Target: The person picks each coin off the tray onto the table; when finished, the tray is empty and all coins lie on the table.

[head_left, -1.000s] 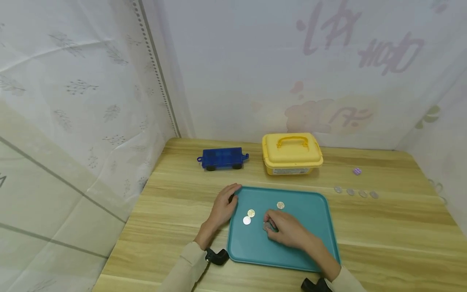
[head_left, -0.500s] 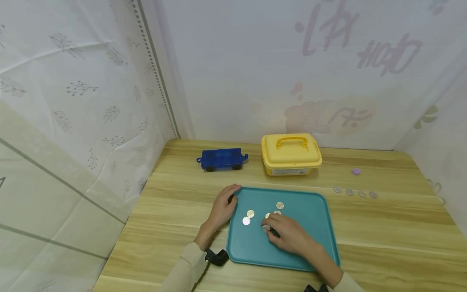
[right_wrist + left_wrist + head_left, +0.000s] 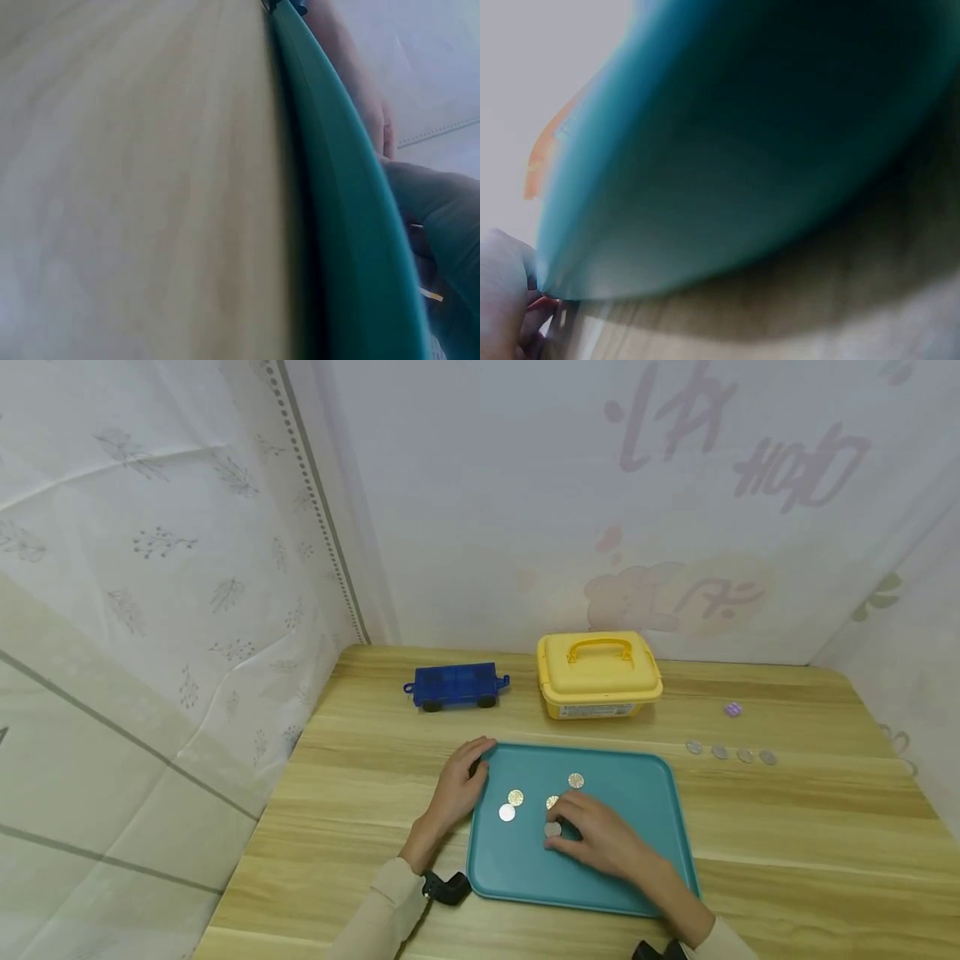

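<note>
My left hand [image 3: 459,783] holds the upper left corner of the teal tray [image 3: 600,893], fingers and thumb bent round its rim. Over the tray, my right hand [image 3: 603,839] has a silver coin [image 3: 552,830] between thumb and index finger. Just beyond those fingers lies a gold-toned coin [image 3: 552,802], partly covered by the hand. To the left, another gold-toned coin [image 3: 516,797] touches a pale silver coin [image 3: 507,812]. One more coin [image 3: 576,780] lies farther back on the tray. Both wrist views mostly show the tray's side and the table, with the fingers partly hidden.
Behind the tray stand a blue toy wagon [image 3: 455,685] and a yellow lidded box [image 3: 600,672] with a handle. On the right, several silver coins [image 3: 720,752] form a row on the wooden table [image 3: 795,827], with a small purple die [image 3: 732,710] behind them.
My right hand has shifted slightly right and its thumb and index finger stand wider round the coin. Coins beneath it have come into view, one partly covered again. My left hand has stayed put.
</note>
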`<state>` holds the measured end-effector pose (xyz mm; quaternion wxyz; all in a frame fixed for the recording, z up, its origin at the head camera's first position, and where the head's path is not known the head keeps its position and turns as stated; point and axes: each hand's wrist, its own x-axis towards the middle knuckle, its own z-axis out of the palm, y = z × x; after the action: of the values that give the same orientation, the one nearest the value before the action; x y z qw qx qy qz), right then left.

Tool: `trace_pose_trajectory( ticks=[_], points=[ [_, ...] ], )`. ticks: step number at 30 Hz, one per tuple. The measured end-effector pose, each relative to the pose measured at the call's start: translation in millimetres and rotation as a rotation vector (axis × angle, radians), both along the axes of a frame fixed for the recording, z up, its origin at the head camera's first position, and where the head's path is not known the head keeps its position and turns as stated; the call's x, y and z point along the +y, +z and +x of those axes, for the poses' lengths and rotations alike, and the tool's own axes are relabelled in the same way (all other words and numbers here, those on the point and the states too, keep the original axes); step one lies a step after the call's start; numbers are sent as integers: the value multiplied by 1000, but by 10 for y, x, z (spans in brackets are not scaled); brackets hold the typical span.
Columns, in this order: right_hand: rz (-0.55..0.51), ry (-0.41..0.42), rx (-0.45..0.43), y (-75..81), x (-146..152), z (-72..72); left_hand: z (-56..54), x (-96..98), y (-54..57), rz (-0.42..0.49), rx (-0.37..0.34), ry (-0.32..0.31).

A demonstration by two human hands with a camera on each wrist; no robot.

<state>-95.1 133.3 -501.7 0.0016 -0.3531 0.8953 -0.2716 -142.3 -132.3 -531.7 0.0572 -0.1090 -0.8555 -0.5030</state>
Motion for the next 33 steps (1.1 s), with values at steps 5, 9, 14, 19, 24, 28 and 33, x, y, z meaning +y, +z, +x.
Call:
trace_pose_trajectory(
  ticks=[5, 9, 14, 19, 24, 28, 33],
  points=[
    [-104, -50, 16, 48, 93, -24, -18, 0, -17, 4, 14, -6],
    [-183, -70, 112, 79, 208, -111, -17, 4, 3, 6, -6, -1],
    [-210, -121, 158, 130, 389, -215, -15, 8, 11, 15, -15, 2],
    [-181, -260, 118, 171, 648, -282, -22, 5, -17, 8, 4, -1],
    [-204, -382, 94, 162, 977, -374, -22, -1, -24, 1, 12, -10],
    [-232, -437, 113, 138, 1251, -466, -16, -7, -5, -1, -3, -5],
    [-248, -516, 66, 136, 1575, -531, -14, -2, -3, -12, 7, -8]
  ],
)
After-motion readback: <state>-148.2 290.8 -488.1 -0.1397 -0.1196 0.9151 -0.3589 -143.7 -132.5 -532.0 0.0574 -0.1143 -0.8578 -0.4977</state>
